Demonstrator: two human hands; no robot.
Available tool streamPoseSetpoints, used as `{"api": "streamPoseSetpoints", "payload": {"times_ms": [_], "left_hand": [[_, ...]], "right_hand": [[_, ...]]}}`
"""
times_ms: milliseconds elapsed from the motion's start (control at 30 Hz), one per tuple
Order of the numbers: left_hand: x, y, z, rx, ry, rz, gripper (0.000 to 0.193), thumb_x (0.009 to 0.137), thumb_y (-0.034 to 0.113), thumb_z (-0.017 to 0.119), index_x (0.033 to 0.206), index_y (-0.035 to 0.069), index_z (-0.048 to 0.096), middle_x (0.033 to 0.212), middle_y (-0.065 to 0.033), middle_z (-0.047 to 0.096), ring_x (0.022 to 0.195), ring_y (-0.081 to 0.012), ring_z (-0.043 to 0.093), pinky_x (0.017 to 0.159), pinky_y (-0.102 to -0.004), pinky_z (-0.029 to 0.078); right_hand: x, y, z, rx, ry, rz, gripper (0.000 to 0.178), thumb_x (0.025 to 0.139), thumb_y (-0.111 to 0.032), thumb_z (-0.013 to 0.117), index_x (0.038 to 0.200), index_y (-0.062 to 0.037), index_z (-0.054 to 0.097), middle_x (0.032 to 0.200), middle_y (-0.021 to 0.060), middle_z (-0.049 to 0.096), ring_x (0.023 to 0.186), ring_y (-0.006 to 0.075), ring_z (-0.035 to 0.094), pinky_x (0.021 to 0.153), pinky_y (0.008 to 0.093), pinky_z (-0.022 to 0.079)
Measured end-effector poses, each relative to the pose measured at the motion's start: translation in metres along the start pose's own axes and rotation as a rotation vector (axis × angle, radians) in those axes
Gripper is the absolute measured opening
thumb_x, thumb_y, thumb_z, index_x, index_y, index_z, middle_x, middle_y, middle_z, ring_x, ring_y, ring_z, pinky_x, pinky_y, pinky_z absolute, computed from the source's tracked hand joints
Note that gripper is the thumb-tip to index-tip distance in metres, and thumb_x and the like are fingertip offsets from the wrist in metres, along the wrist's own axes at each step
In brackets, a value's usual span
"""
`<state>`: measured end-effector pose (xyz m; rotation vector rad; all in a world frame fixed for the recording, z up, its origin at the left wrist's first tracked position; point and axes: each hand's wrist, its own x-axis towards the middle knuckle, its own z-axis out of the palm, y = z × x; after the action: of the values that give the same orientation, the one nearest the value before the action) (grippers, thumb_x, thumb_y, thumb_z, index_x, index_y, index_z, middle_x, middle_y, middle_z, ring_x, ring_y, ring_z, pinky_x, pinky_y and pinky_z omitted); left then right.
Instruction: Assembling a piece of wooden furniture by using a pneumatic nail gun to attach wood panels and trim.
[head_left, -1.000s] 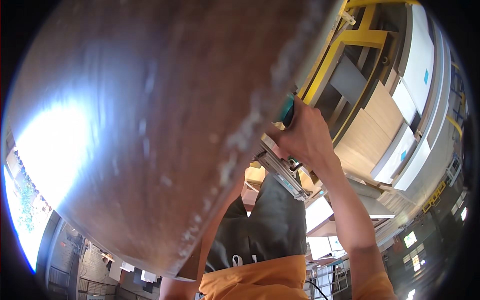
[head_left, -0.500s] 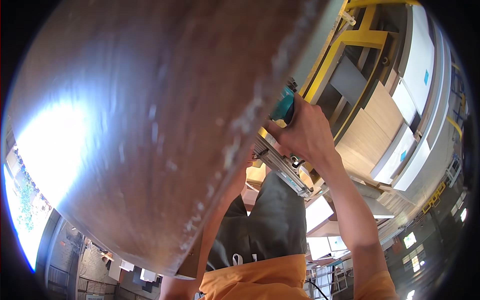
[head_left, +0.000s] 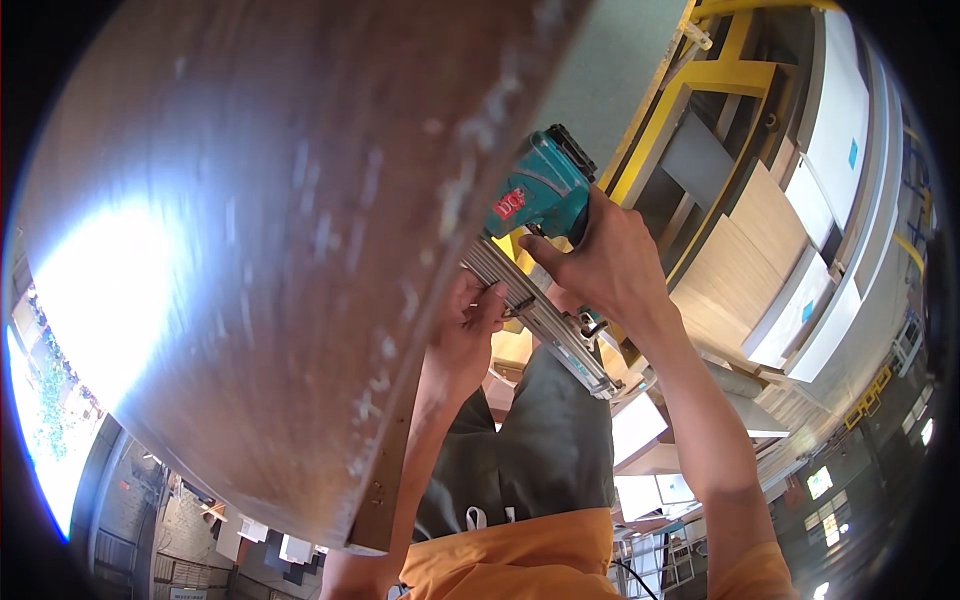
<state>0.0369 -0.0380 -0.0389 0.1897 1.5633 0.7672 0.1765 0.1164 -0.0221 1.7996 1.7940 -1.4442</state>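
A teal nail gun (head_left: 545,195) with a long silver magazine (head_left: 540,320) is held by its handle in my right hand (head_left: 610,260), the fingers wrapped round it. Its front end is hidden behind the edge of a big brown wood panel (head_left: 300,300) that fills the left of the view. Beside the magazine, close to the panel's edge, my left hand (head_left: 468,320) has its fingers curled and pinched together. What they grip, if anything, is too small to make out.
To the right stands a yellow metal frame (head_left: 735,75), with wood-coloured boards (head_left: 755,240) and white panels (head_left: 840,100) beside it. A grey-green surface (head_left: 610,90) lies beyond the nail gun. More boards (head_left: 640,430) are below, right of my legs.
The panel's edge has shifted left in view, uncovering more of the nail gun's body and magazine and my left hand's fingers. My right hand keeps its grip.
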Motion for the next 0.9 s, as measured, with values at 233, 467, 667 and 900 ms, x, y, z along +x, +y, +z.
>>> {"api": "streamPoseSetpoints", "payload": {"times_ms": [233, 467, 667, 900], "left_hand": [[0.0, -0.003, -0.002, -0.019, -0.007, 0.006, 0.013, 0.11, 0.014, 0.06, 0.113, 0.002, 0.059, 0.109, -0.0062, 0.071, 0.098, -0.012, 0.07, 0.089, -0.0305, 0.06], [-0.001, -0.002, -0.002, 0.018, -0.01, 0.022, 0.019, 0.11, 0.02, 0.061, 0.116, 0.003, 0.059, 0.108, -0.0044, 0.07, 0.095, -0.0105, 0.068, 0.083, -0.0274, 0.058], [-0.017, 0.031, 0.01, 0.756, 0.071, 0.06, 0.038, 0.107, 0.024, 0.064, 0.135, 0.001, 0.052, 0.09, -0.0135, 0.074, 0.087, -0.0234, 0.076, 0.078, -0.033, 0.061], [-0.028, 0.074, 0.035, 1.832, 0.151, 0.005, 0.086, 0.095, 0.018, 0.073, 0.157, -0.016, 0.024, 0.073, -0.0131, 0.072, 0.068, -0.028, 0.077, 0.06, -0.0323, 0.062]], "right_hand": [[-0.001, -0.002, -0.001, -0.039, -0.003, -0.004, 0.058, 0.08, -0.045, 0.085, 0.103, 0.0038, 0.062, 0.078, 0.0252, 0.072, 0.085, 0.0465, 0.073, 0.079, 0.0506, 0.059], [-0.002, 0.001, -0.004, -0.04, 0.017, -0.064, 0.057, 0.081, -0.042, 0.085, 0.105, 0.0038, 0.061, 0.077, 0.0249, 0.071, 0.083, 0.0467, 0.073, 0.078, 0.0515, 0.059], [-0.001, 0.018, -0.003, 0.143, 0.021, 0.014, 0.056, 0.08, -0.04, 0.087, 0.112, 0.0011, 0.066, 0.089, 0.0247, 0.076, 0.089, 0.0447, 0.075, 0.079, 0.048, 0.059], [-0.004, 0.065, -0.006, 0.4, 0.115, 0.122, 0.055, 0.079, -0.041, 0.087, 0.109, 0.0017, 0.069, 0.091, 0.0213, 0.077, 0.089, 0.0376, 0.078, 0.081, 0.0416, 0.058]]}}
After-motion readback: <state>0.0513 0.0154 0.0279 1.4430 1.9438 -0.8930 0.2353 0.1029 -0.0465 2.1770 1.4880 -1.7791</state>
